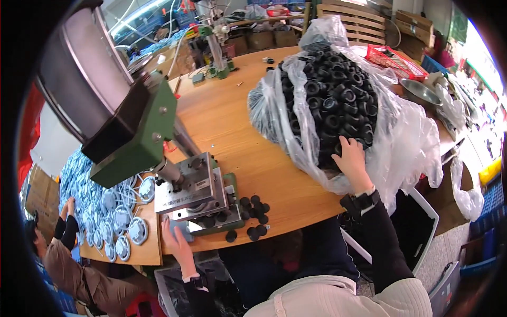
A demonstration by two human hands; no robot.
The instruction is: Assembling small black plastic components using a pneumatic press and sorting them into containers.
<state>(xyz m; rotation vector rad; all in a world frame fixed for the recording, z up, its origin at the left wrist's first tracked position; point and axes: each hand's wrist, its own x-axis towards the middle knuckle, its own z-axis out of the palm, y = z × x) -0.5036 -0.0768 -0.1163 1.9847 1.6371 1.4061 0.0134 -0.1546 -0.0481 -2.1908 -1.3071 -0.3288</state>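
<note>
My right hand [352,162] reaches onto the near part of a heap of black round ring-like caps [332,100]. Its fingers and thumb are apart and touch the caps; none is visibly lifted. The heap lies in a clear plastic bag [288,113] with its mouth spread wide. At the front left corner of a bench press [185,185], my left hand [178,244] is open, fingers stretched upward beside a small grey block [183,231]. Several loose black discs [254,208] lie on the table right of the press, close to its base.
Pale blue cabled round parts [121,216] are piled on the left, where another person's hand [68,206] reaches in. A second machine [216,50] stands at the back of the wooden table [269,179]. Far right are a red basket [396,61] and a metal bowl [421,91].
</note>
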